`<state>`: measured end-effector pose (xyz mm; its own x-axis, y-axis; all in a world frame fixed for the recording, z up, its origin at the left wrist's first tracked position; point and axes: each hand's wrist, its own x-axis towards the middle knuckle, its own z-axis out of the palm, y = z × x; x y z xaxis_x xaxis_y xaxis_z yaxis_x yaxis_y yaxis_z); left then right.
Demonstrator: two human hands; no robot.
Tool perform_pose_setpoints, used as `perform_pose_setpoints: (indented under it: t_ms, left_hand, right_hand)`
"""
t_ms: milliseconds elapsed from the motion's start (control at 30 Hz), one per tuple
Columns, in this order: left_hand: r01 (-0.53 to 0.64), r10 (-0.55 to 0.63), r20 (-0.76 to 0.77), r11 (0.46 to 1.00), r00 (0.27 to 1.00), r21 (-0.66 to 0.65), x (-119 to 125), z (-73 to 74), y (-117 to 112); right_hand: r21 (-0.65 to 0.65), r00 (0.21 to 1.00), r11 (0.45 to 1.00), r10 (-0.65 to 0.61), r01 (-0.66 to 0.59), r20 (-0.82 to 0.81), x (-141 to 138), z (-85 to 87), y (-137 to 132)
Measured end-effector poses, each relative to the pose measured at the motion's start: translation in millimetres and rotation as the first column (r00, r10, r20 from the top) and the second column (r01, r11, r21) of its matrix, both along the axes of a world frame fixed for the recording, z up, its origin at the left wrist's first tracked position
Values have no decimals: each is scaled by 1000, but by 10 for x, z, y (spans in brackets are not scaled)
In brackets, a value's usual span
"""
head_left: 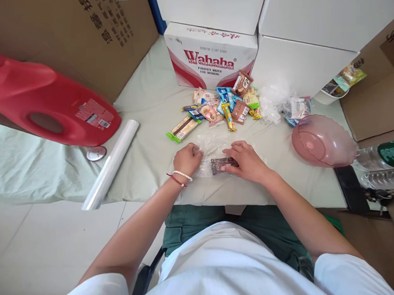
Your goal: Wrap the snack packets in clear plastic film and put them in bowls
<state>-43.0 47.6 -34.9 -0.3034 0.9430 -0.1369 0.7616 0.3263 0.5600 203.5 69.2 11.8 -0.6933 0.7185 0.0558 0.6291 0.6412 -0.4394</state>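
A dark brown snack packet [217,165] lies on a crumpled sheet of clear plastic film [203,169] near the table's front edge. My right hand [249,162] grips the packet's right end, thumb on the near side and the other fingers curled over the far side. Just left of the packet, my left hand [187,159] is closed, with its fingers pinched on the film's left edge. Beyond both hands is a heap of wrapped snacks [215,111], with a bar in a green-ended wrapper [184,128] at its near left.
A roll of clear film [112,163] lies at left beside a big red jug [54,100]. A Wahaha carton [211,60] stands behind the snacks. To the right are crumpled clear plastic [274,101], a pink translucent bowl [339,144], plastic bottles [371,157] and keys [381,197].
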Motion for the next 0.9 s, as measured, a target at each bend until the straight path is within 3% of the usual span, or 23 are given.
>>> perform_pose_setpoints:
  t_ms: [100, 200, 300, 367, 433, 500, 533, 567, 667, 733, 800, 900]
  left_hand:
    - [-70, 70, -1, 997, 998, 19, -99, -14, -9]
    - [-123, 123, 7, 991, 992, 47, -251, -21, -43]
    - [-202, 218, -21, 935, 976, 292, -374, 42, -166]
    - [-180, 273, -78, 797, 959, 576, -372, 144, -338]
    - [-19, 245, -167, 611, 955, 791, -268, 271, -563]
    - [244, 68, -310, 464, 948, 851, -73, 371, -775]
    - [385, -62, -399, 433, 915, 815, 44, 396, -852]
    - [492, -182, -462, 446, 868, 748, 159, 399, -899]
    - [636, -456, -450, 628, 768, 449, 397, 290, -855]
    - [592, -478, -371, 743, 796, 313, 418, 167, -736]
    - [518, -434, -320, 816, 842, 256, 362, 59, -632]
    - [484, -399, -316, 833, 861, 267, 280, -18, -575]
  right_hand:
    - [-148, 994, 986, -59, 71, 87, -14, -100, 51]
    - [-240, 993, 965, -94, 108, 71, -53, -162, 167]
    - [-295, 988, 943, -138, 153, 70, -95, -169, 239]
    - [-306, 983, 935, -163, 180, 80, -120, -164, 257]
    - [-303, 981, 934, -168, 189, 92, -142, -158, 263]
    - [-300, 982, 936, -158, 182, 104, -160, -150, 264]
    - [-298, 982, 938, -152, 179, 111, -167, -146, 264]
    - [-294, 982, 939, -149, 178, 117, -173, -142, 263]
    - [-278, 980, 943, -150, 182, 133, -171, -134, 258]
    - [-277, 977, 942, -156, 192, 148, -150, -124, 260]
    - [-290, 972, 936, -154, 201, 179, -126, -97, 283]
    - [-234, 942, 933, -212, 275, 260, -137, -25, 384]
